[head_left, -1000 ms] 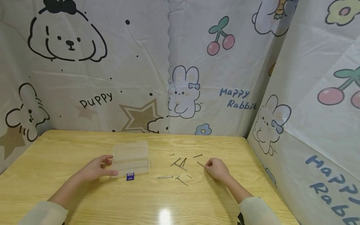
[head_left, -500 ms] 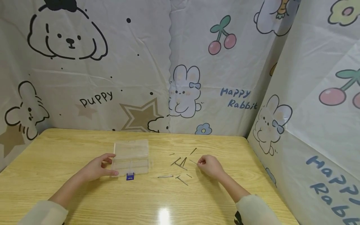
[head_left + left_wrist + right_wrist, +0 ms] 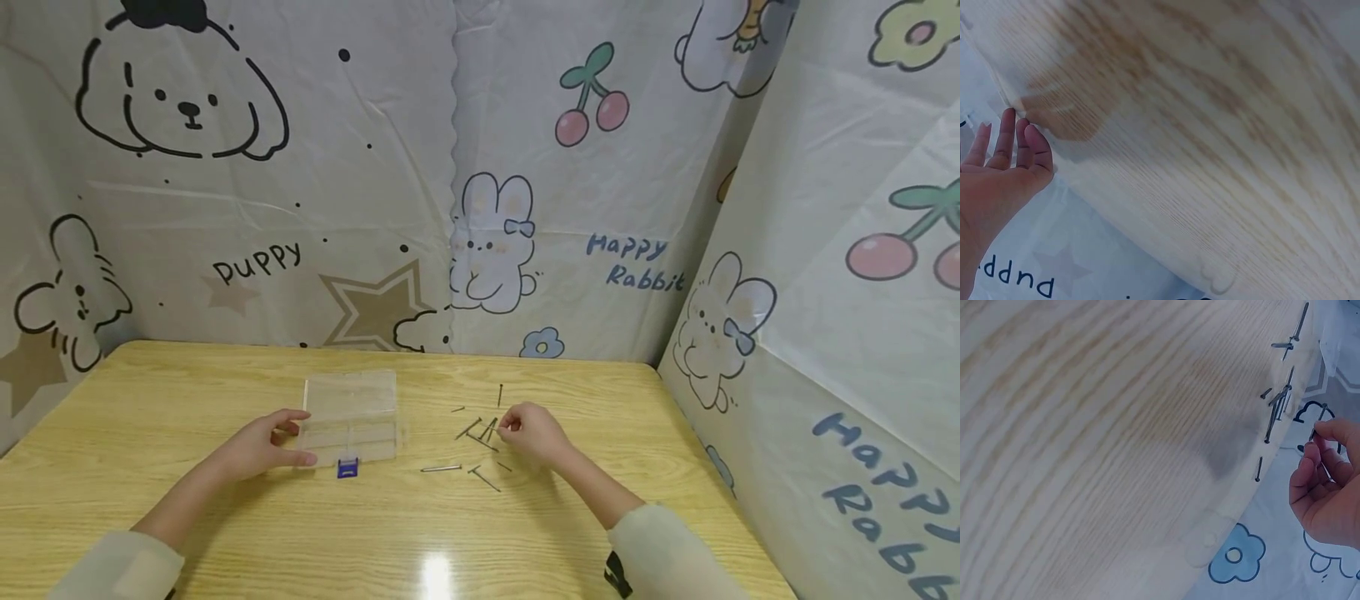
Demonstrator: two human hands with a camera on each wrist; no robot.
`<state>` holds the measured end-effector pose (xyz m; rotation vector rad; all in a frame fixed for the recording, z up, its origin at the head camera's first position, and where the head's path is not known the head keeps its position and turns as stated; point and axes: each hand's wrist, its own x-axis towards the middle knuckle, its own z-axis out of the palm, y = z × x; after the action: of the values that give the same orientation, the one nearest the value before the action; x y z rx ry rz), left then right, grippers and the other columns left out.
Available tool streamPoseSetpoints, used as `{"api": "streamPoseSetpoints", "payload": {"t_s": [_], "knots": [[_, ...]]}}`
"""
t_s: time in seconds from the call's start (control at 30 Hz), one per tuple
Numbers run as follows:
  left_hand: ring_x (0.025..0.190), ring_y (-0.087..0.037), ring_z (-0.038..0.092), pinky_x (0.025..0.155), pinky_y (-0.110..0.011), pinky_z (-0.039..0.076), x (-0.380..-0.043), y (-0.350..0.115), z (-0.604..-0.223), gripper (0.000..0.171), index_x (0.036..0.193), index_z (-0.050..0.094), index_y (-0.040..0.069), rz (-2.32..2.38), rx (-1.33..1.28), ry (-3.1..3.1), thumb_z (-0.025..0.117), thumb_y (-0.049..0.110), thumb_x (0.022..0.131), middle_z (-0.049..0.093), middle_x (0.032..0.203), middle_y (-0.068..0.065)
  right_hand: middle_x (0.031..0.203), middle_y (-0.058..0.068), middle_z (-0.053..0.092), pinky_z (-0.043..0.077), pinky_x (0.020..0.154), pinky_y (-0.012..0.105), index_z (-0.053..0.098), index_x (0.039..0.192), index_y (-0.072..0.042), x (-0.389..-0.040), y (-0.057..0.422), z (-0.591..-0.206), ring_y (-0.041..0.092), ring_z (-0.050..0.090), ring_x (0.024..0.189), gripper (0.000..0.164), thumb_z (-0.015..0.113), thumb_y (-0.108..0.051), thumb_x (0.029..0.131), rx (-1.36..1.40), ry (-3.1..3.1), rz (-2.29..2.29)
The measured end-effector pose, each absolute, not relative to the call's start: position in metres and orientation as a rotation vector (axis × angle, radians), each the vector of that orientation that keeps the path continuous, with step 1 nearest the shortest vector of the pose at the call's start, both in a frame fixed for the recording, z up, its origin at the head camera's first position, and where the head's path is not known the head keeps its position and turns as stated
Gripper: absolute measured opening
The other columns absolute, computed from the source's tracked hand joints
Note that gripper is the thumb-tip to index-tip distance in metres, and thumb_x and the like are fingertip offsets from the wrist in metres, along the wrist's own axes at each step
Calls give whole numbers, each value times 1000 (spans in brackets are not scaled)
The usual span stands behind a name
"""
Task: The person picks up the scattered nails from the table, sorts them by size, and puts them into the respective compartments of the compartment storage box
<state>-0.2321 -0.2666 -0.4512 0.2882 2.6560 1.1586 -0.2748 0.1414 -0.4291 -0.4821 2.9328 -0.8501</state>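
My left hand [image 3: 262, 448] holds the left side of a clear plastic box [image 3: 348, 393], thumb at the front and fingers farther back. A small blue latch [image 3: 347, 468] sits on the box's front edge. In the left wrist view, the fingers of the left hand [image 3: 1013, 156] bend towards a faint, see-through edge. My right hand [image 3: 534, 433] pinches a thin nail [image 3: 1320, 419] between thumb and forefinger, over the pile of loose nails [image 3: 482, 444]. Just behind this hand shows a dark nail-like piece [image 3: 500, 395]; whether it is held, I cannot tell.
Nearer the front lie a long nail [image 3: 441, 468], another with a broad head [image 3: 486, 479] and a short thin one [image 3: 504, 467]. A short nail [image 3: 457, 409] is farther back. Printed cloth [image 3: 360, 167] walls in the wooden table [image 3: 300, 533] behind and at right.
My right hand has moved left with the pinched nail, from the right of the pile to over it. The dark piece behind has shifted left and turned upright. The left hand stays on the box.
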Motion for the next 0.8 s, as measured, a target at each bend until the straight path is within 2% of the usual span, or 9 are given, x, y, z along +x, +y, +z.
{"api": "streamPoseSetpoints", "payload": {"t_s": [0.8], "knots": [[115,-50,46,91,-55,43,-231,-267,-454,82,139,35,-2,1170,289,2656,73,38,79,47,128,-31,74,-3,56,39,60,20,68,82,-9,-273,77,-423,8,45,65,9,62,-13,87,-787,2831,-826]]}}
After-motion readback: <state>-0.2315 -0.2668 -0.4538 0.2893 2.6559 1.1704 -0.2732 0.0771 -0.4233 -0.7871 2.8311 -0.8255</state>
